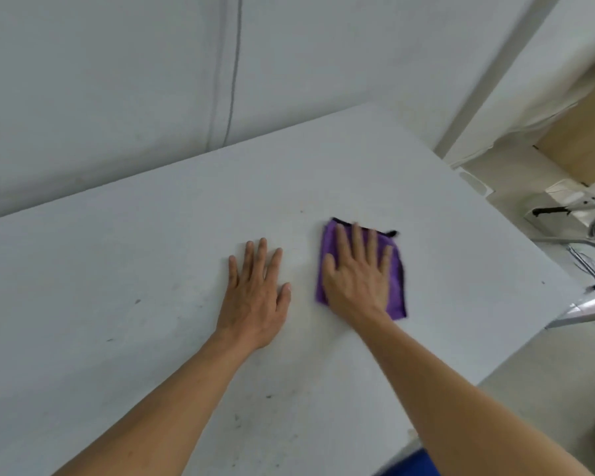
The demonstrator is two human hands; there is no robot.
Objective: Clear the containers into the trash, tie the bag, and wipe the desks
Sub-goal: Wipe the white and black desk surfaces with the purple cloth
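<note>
R hand (358,280) flat, fingers spread, presses purple cloth (396,283) under them; L hand (255,297) spread on desk (117,269).

Head-worn view, forward and down, close over the desk (152,269).

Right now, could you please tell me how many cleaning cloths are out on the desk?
1. The purple cloth lies flat on the white desk, under the right hand, beside the bare left hand. Parts of the desk are out of frame.
</note>
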